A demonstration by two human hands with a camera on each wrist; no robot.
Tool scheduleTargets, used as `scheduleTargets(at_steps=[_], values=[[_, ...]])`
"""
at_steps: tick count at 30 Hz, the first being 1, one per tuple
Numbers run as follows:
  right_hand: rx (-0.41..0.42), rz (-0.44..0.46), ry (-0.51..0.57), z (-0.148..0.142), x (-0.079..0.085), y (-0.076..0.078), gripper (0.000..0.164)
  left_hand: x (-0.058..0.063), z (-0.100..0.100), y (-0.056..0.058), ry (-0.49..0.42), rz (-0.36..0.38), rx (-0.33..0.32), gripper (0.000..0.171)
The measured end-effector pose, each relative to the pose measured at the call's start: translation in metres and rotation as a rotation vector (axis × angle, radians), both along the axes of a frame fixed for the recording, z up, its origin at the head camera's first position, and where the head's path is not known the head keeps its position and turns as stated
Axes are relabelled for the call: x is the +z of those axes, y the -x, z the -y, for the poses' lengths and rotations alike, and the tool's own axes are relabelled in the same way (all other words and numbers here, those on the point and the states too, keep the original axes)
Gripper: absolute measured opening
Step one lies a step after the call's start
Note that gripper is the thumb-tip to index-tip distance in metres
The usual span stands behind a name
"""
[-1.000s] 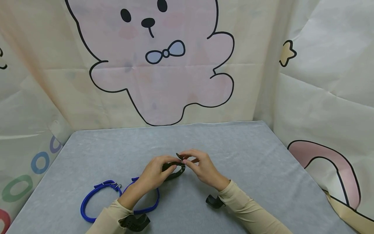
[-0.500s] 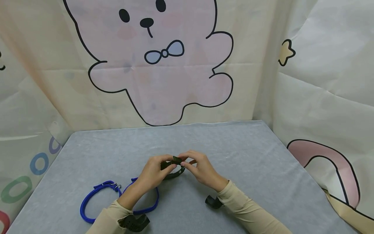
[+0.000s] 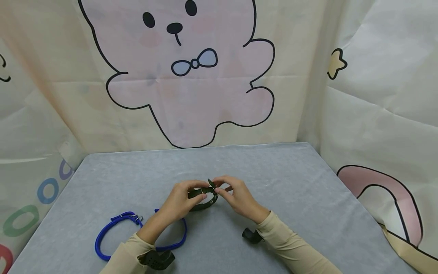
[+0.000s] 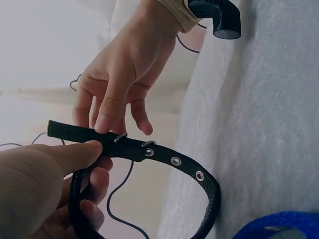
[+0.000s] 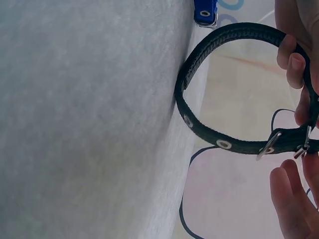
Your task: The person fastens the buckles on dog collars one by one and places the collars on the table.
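Note:
A dark green pet collar (image 3: pixel 202 206) with metal eyelets is looped above the table. My left hand (image 3: pixel 180 198) grips its band, with the thumb on the outer face and the fingers inside the loop. At the buckle (image 4: pixel 119 137), my right hand (image 3: pixel 238 196) pinches the strap between thumb and fingers. The strap's free end (image 4: pixel 65 130) sticks out past the buckle. In the right wrist view the round of the collar (image 5: pixel 199 132) faces the camera, its lower edge near the cloth. Part of the right fingers lies outside that view.
On the grey table cloth (image 3: pixel 291 182), a blue collar (image 3: pixel 98 239) with a metal ring lies left of my left forearm. Another blue loop (image 3: pixel 184 232) shows on the forearm's other side; whether they join is hidden. Printed fabric walls (image 3: pixel 222 95) enclose the table.
Half a second ago the strap's free end lay over toward the left hand; now it stands up by the right fingertips, as it did a second ago. Both hands stay almost in place.

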State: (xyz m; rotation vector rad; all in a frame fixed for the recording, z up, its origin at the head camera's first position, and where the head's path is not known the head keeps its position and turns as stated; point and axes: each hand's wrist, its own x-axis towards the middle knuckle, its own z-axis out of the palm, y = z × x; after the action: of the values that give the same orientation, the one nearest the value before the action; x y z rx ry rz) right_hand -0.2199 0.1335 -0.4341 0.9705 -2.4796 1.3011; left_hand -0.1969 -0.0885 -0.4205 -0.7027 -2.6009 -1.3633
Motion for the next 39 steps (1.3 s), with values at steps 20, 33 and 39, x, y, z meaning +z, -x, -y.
scheduleTargets(at_steps=[20,33,39], values=[[-0.008,-0.131,0.05,0.0018,-0.0042,0.0,0.024,0.001,0.0005,0.0013,-0.037,0.021,0.048,0.021],[0.043,-0.164,-0.025,0.001,-0.0067,0.0008,0.036,-0.0031,-0.0024,0.0047,-0.087,0.113,0.09,0.032],[0.06,-0.132,-0.016,0.0002,-0.0073,0.0001,0.035,-0.005,-0.0026,0.0055,-0.113,0.11,0.081,0.025]])
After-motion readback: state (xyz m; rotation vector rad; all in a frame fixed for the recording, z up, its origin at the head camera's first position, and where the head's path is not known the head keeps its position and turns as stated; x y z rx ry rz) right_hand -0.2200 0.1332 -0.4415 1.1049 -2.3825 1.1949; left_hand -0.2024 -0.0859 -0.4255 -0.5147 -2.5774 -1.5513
